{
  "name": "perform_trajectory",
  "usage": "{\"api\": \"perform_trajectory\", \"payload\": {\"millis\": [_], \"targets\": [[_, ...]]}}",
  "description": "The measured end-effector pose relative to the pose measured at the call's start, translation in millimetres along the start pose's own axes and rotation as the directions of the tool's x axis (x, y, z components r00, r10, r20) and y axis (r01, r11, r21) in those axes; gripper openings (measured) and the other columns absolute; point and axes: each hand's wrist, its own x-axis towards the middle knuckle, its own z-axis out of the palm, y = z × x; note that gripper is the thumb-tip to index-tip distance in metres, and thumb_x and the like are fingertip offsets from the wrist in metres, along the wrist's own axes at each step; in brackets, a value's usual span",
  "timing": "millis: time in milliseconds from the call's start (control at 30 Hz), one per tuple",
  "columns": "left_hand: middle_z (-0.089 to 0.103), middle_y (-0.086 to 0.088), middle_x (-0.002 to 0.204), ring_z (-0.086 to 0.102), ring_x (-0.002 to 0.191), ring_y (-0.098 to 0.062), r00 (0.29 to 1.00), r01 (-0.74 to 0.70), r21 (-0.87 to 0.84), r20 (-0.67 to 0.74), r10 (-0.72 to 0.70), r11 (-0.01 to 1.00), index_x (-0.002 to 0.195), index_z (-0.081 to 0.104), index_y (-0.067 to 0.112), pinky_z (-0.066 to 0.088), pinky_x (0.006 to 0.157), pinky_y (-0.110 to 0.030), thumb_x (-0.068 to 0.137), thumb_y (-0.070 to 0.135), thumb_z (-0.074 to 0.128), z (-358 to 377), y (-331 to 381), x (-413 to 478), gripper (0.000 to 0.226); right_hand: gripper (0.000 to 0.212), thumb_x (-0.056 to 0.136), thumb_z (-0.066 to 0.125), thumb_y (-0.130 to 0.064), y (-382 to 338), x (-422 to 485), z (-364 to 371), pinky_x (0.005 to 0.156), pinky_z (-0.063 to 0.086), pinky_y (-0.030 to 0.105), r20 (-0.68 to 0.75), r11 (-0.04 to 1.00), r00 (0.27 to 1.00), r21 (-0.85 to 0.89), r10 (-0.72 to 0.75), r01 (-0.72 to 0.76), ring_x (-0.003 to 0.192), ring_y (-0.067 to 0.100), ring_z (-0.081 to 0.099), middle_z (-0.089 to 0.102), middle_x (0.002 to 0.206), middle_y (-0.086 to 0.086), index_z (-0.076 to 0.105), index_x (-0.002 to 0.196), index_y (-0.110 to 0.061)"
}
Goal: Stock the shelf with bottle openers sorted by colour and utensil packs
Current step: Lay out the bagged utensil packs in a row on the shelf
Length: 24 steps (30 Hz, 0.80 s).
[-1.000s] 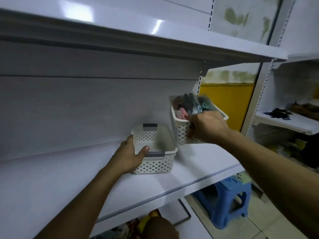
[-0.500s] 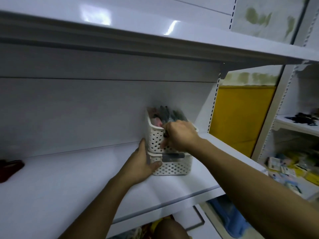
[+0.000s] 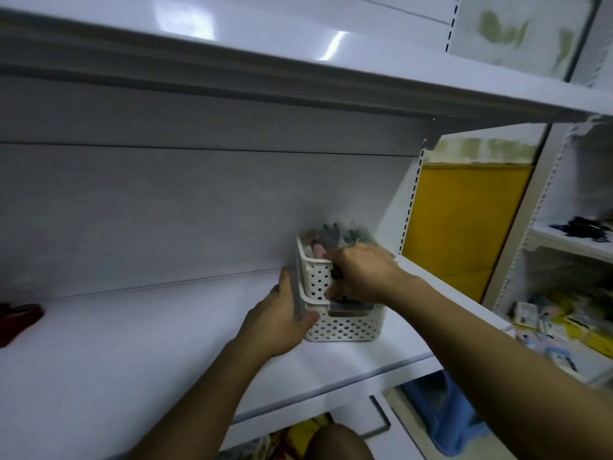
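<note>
Two white perforated baskets stand stacked on the shelf (image 3: pixel 132 343). The upper basket (image 3: pixel 313 277), set into the lower basket (image 3: pixel 345 328), holds pink, dark and green items (image 3: pixel 331 235), too blurred to count. Your left hand (image 3: pixel 278 317) curls round the lower basket's left rim; your right hand (image 3: pixel 361 277) grips the upper basket's front.

Both bare forearms are reaching forward and upward. The left hand (image 3: pixel 282 318) is clasping a corner of the lower white perforated plastic basket (image 3: pixel 348 330). The right hand (image 3: pixel 363 273), fingers curled, is gripping the front of the upper white perforated plastic basket (image 3: pixel 313 275).
</note>
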Motion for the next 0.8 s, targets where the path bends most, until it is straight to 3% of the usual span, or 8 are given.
{"api": "perform_trajectory", "payload": {"millis": [100,233,400,533,600,700,767,800], "targets": [[0.041,-0.001,0.151,0.051,0.128,-0.022,1.000,-0.009,-0.006,-0.005,0.009,1.000,0.152,-0.006,0.029,0.044,0.096,-0.033,0.089,0.048,0.063,2,6,1,0.096,0.036,0.089,0.053,-0.059,2,-3,0,0.072,0.052,0.033,0.000,0.992,1.000,0.129,-0.009,0.009,0.079,0.014,0.059,0.065,0.094,-0.002,0.065,0.099,-0.026],[0.047,-0.002,0.147,0.056,0.122,-0.024,0.998,-0.029,-0.013,-0.053,0.028,1.000,0.150,-0.013,0.040,0.048,0.092,-0.034,0.086,0.057,0.061,2,6,2,0.100,0.041,0.086,0.060,-0.055,1,-10,6,0.080,0.049,0.030,0.076,0.996,0.997,0.090,-0.035,0.028,0.091,0.016,0.054,0.053,0.109,-0.001,0.064,0.114,-0.026],[0.049,-0.002,0.140,0.055,0.118,-0.023,0.997,-0.071,0.103,-0.025,0.074,0.992,0.149,-0.002,0.049,0.050,0.095,-0.039,0.090,0.045,0.063,6,6,2,0.088,0.043,0.090,0.058,-0.044,9,-29,41,0.094,0.043,0.033,0.009,0.981,1.000,0.193,-0.029,0.027,0.109,0.019,0.049,0.053,0.122,0.000,0.048,0.130,-0.031],[0.048,-0.001,0.141,0.052,0.121,-0.022,0.997,-0.074,0.154,-0.021,0.078,0.985,0.150,0.017,0.038,0.047,0.097,-0.036,0.090,0.040,0.064,5,9,4,0.076,0.038,0.089,0.063,-0.040,14,-44,44,0.091,0.045,0.031,-0.108,0.961,0.994,0.275,-0.013,0.042,0.105,0.015,0.048,0.054,0.119,-0.003,0.056,0.124,-0.028],[0.047,0.000,0.143,0.051,0.123,-0.021,0.996,-0.078,0.144,-0.021,0.082,0.986,0.147,0.025,0.033,0.046,0.098,-0.034,0.090,0.042,0.064,6,12,6,0.070,0.031,0.088,0.066,-0.039,27,-48,36,0.085,0.047,0.029,-0.167,0.920,0.980,0.390,0.109,-0.036,0.098,0.012,0.052,0.057,0.110,-0.006,0.063,0.115,-0.025],[0.052,0.001,0.136,0.054,0.117,-0.019,0.998,-0.055,0.074,0.015,0.054,0.996,0.141,0.036,0.030,0.047,0.096,-0.032,0.087,0.055,0.062,8,16,8,0.065,0.022,0.090,0.065,-0.034,54,-47,35,0.079,0.053,0.035,-0.208,0.695,0.826,0.664,0.524,-0.274,0.092,0.015,0.060,0.065,0.101,-0.003,0.068,0.104,-0.018],[0.060,0.002,0.129,0.060,0.107,-0.016,0.999,-0.031,0.003,0.038,0.031,1.000,0.134,0.046,0.030,0.051,0.092,-0.033,0.085,0.063,0.057,2,20,12,0.060,0.025,0.090,0.065,-0.035,72,-42,40,0.078,0.055,0.039,0.006,0.448,0.712,0.774,0.702,-0.448,0.089,0.020,0.062,0.068,0.100,0.003,0.066,0.102,-0.013],[0.063,0.001,0.126,0.062,0.103,-0.016,0.999,-0.001,-0.045,0.042,0.002,0.999,0.132,0.050,0.030,0.052,0.091,-0.034,0.085,0.065,0.055,-5,20,17,0.059,0.027,0.090,0.065,-0.035,79,-40,43,0.075,0.054,0.039,0.170,0.338,0.696,0.779,0.698,-0.529,0.088,0.022,0.062,0.067,0.099,0.005,0.064,0.102,-0.011]]}}
